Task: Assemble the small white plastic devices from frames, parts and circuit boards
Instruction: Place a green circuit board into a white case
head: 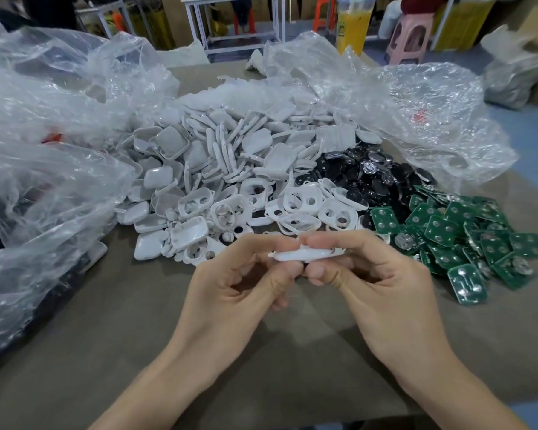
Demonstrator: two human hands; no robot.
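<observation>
Both hands meet above the near middle of the table. My left hand and my right hand pinch a small white plastic device edge-on between thumbs and forefingers. Behind them lies a big heap of white plastic shells. White frames with round holes lie at the heap's near edge. To the right sit black round parts. Green circuit boards are spread at the far right.
Crumpled clear plastic bags fill the left side and another clear plastic bag lies at the back right. The brown table extends toward me. Stools, metal table legs and a yellow drink cup stand beyond the table.
</observation>
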